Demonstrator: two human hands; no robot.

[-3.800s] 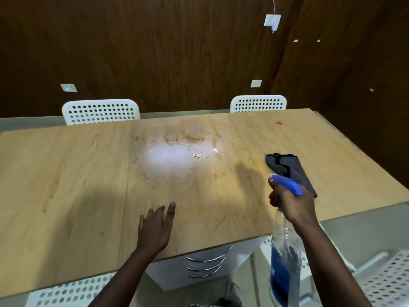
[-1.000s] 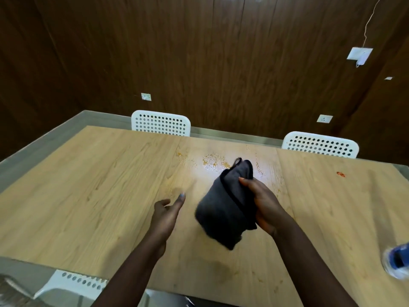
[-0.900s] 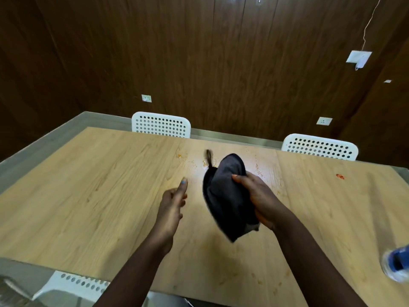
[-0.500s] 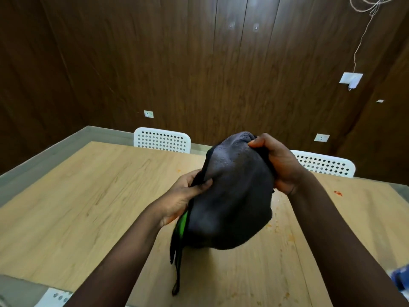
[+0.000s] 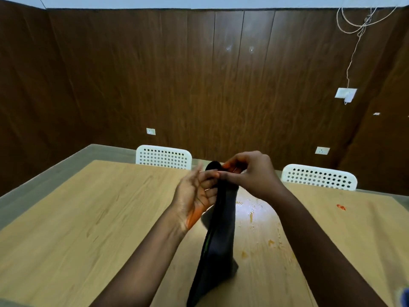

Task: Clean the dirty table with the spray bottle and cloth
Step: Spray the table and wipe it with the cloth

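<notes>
Cloth [image 5: 219,229] hangs over the table [image 5: 88,218] (two chairs [image 5: 163,156] behind).

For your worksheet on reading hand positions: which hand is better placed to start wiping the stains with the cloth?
Probably the right hand: it pinches the cloth at its top, above the stains. The left hand lies open-fingered against the cloth.
</notes>
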